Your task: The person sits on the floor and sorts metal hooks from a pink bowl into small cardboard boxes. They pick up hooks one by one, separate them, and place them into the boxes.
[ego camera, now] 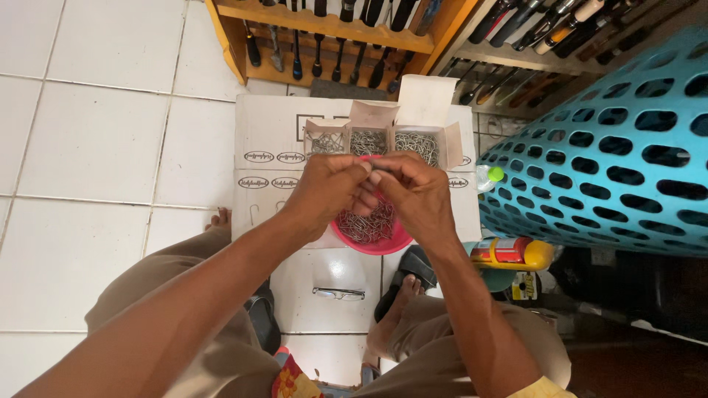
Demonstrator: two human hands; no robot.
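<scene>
Hooks (366, 225), small and made of metal wire, are lying heaped in a pink bowl (383, 244) that is sitting on a flattened white cardboard sheet (269, 133) on the tiled floor (88, 140). Both hands are meeting just above the bowl: the left hand (327, 190) and the right hand (414, 193) are pinching their fingertips together around something tiny and dark, too small to make out. Just beyond the hands, three small open cardboard boxes (369, 136) are standing side by side, each holding more metal hooks. A pair of glasses (338, 293) is lying on the floor between the person's feet. A turquoise perforated basket (612, 155) is standing to the right, and a wooden rack (332, 33) of rods is rising behind the boxes.
</scene>
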